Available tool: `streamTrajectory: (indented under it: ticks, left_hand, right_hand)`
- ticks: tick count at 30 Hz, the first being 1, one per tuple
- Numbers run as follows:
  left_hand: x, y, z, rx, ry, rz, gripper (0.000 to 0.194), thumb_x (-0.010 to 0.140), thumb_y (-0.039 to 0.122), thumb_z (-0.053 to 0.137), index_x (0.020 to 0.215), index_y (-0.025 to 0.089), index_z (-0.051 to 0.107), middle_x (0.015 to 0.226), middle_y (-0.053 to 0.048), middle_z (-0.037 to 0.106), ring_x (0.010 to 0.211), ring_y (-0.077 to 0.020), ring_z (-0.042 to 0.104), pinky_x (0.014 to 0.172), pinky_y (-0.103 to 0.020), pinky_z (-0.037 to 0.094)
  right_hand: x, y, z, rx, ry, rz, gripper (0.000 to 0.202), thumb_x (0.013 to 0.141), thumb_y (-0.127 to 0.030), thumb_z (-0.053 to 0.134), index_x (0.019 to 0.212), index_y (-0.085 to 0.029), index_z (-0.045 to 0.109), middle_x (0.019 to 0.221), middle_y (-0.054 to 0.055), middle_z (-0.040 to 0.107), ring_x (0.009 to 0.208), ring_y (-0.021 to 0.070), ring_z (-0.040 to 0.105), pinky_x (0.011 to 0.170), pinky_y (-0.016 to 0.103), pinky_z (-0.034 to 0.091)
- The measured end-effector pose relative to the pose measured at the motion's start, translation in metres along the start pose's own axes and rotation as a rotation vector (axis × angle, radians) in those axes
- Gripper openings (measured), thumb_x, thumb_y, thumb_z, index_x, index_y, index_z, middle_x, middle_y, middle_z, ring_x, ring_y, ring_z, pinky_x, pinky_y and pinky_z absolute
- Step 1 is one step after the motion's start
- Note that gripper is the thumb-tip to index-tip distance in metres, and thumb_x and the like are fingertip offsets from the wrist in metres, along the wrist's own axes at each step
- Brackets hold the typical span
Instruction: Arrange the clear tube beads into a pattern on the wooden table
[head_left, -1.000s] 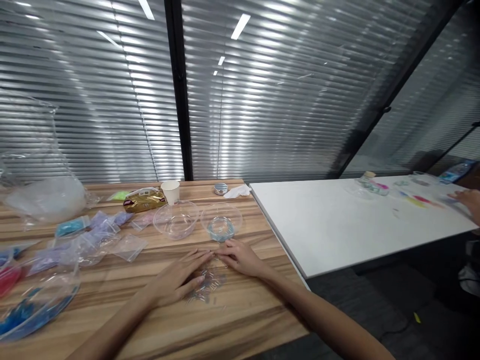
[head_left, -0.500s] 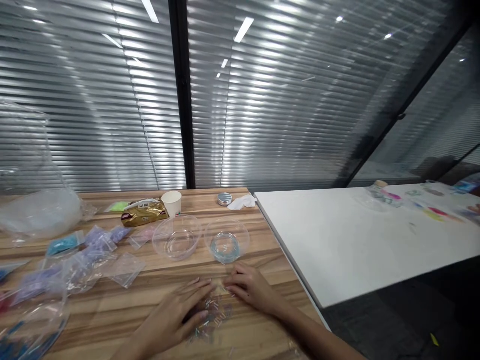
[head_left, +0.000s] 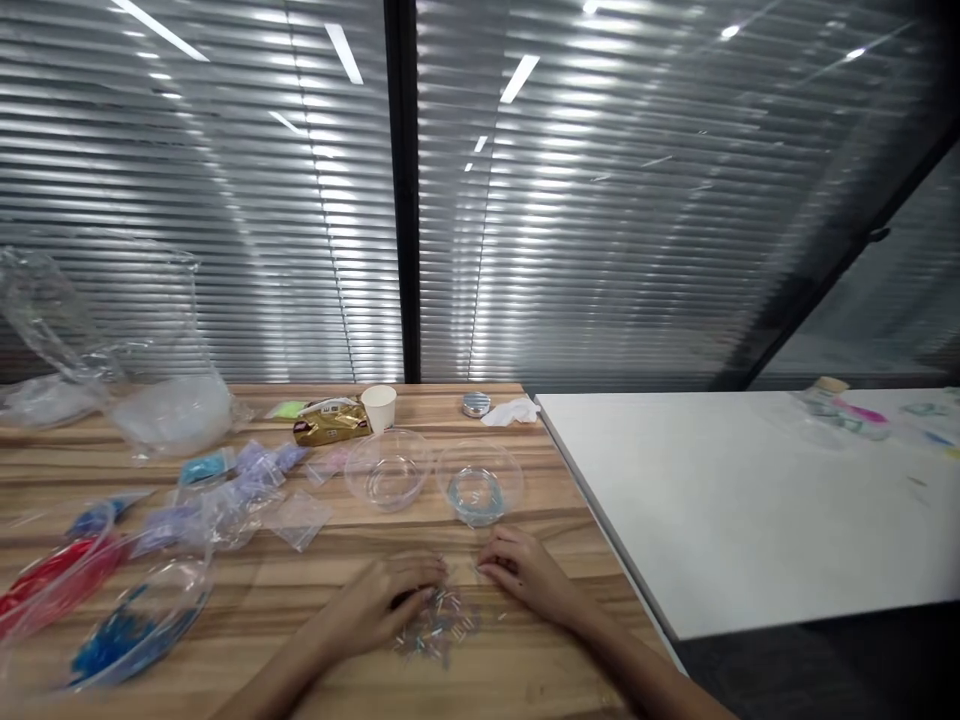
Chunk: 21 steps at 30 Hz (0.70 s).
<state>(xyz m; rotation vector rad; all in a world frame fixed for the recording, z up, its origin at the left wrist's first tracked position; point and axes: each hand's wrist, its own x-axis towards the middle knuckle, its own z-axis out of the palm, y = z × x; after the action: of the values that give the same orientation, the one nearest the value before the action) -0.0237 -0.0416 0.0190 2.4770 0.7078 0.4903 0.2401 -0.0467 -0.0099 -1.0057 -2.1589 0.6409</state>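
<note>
A loose pile of small, shiny tube beads point(head_left: 439, 632) lies on the wooden table between my hands. At its upper left edge is my left hand point(head_left: 390, 600), its fingers curled and thumb drawn in toward them at the beads. Right of the pile, my right hand point(head_left: 529, 578) rests low over the table with its fingertips pinched together. Whatever either pinch holds is too small to make out. Just beyond my right hand stands a clear round bowl point(head_left: 510, 480) with a bluish bottom and a few tube beads inside. Another clear bowl point(head_left: 358, 480) is beside it.
Small plastic bags point(head_left: 259, 490) of lilac beads lie to the left, near bowls with blue beads point(head_left: 112, 645) and red material point(head_left: 64, 580). Farther back are a gold packet point(head_left: 330, 422), a paper cup point(head_left: 379, 408), a round tin point(head_left: 475, 404) and a tissue point(head_left: 511, 411). A white table point(head_left: 675, 500) adjoins.
The view has swung left, bringing more of the red and blue bowls into sight. My left hand's fingers have curled in, and my right hand has moved slightly away from the left.
</note>
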Motion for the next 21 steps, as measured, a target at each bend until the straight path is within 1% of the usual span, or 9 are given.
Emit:
streamTrajectory:
  ticks: [3, 6, 10, 12, 16, 18, 21]
  left_hand:
    - [0.001, 0.0, -0.002, -0.019, 0.055, -0.03, 0.029, 0.098, 0.027, 0.041, 0.117, 0.02, 0.061, 0.117, -0.007, 0.065, 0.11, -0.0186, 0.06, 0.096, -0.03, 0.047]
    - [0.002, -0.001, -0.005, -0.025, 0.101, -0.069, 0.029, 0.098, 0.029, 0.04, 0.113, 0.019, 0.062, 0.11, -0.007, 0.068, 0.102, -0.0188, 0.062, 0.09, -0.031, 0.049]
    - [0.002, -0.003, -0.006, -0.03, 0.126, -0.096, 0.029, 0.098, 0.029, 0.039, 0.109, 0.019, 0.063, 0.106, -0.005, 0.069, 0.096, -0.0179, 0.063, 0.086, -0.03, 0.049]
    - [0.001, -0.005, -0.006, -0.004, 0.161, -0.084, 0.028, 0.098, 0.028, 0.039, 0.109, 0.019, 0.063, 0.104, -0.005, 0.069, 0.094, -0.0176, 0.063, 0.084, -0.029, 0.049]
    - [-0.004, -0.009, -0.004, 0.129, 0.294, -0.015, 0.029, 0.098, 0.026, 0.037, 0.111, 0.018, 0.062, 0.096, -0.007, 0.069, 0.088, -0.0185, 0.062, 0.079, -0.03, 0.048]
    - [-0.005, -0.01, -0.002, 0.18, 0.301, 0.008, 0.029, 0.098, 0.025, 0.037, 0.112, 0.018, 0.061, 0.093, -0.006, 0.068, 0.085, -0.0182, 0.062, 0.077, -0.03, 0.048]
    - [-0.004, -0.01, -0.002, 0.208, 0.264, 0.004, 0.029, 0.097, 0.024, 0.037, 0.112, 0.018, 0.061, 0.095, -0.007, 0.068, 0.087, -0.018, 0.061, 0.078, -0.029, 0.048]
  right_hand:
    - [0.0, 0.0, -0.001, -0.02, -0.012, -0.012, 0.015, 0.09, -0.019, 0.052, 0.082, -0.017, 0.064, 0.081, 0.004, 0.061, 0.075, 0.0154, 0.057, 0.067, 0.025, 0.043]
    - [0.001, 0.0, -0.002, -0.034, -0.014, -0.017, 0.013, 0.089, -0.017, 0.052, 0.081, -0.017, 0.063, 0.08, 0.004, 0.061, 0.074, 0.0156, 0.056, 0.067, 0.025, 0.043]
    - [0.002, -0.003, -0.004, -0.046, -0.007, -0.022, 0.01, 0.088, -0.013, 0.055, 0.081, -0.016, 0.062, 0.081, 0.004, 0.061, 0.074, 0.015, 0.056, 0.068, 0.024, 0.043]
    - [0.001, -0.004, -0.005, -0.047, -0.001, -0.031, 0.009, 0.087, -0.011, 0.056, 0.081, -0.016, 0.062, 0.082, 0.004, 0.061, 0.075, 0.0149, 0.057, 0.069, 0.024, 0.043]
    - [0.001, -0.002, -0.005, -0.051, -0.003, -0.013, 0.009, 0.089, -0.013, 0.055, 0.083, -0.016, 0.061, 0.083, 0.003, 0.061, 0.075, 0.0148, 0.056, 0.068, 0.024, 0.042]
    - [0.001, -0.001, -0.004, -0.048, -0.002, -0.007, 0.008, 0.089, -0.013, 0.055, 0.083, -0.016, 0.06, 0.083, 0.003, 0.06, 0.075, 0.0146, 0.056, 0.068, 0.024, 0.042]
    - [0.001, 0.0, -0.005, -0.04, 0.002, -0.01, 0.008, 0.088, -0.011, 0.056, 0.084, -0.015, 0.06, 0.084, 0.003, 0.06, 0.075, 0.0142, 0.056, 0.069, 0.024, 0.042]
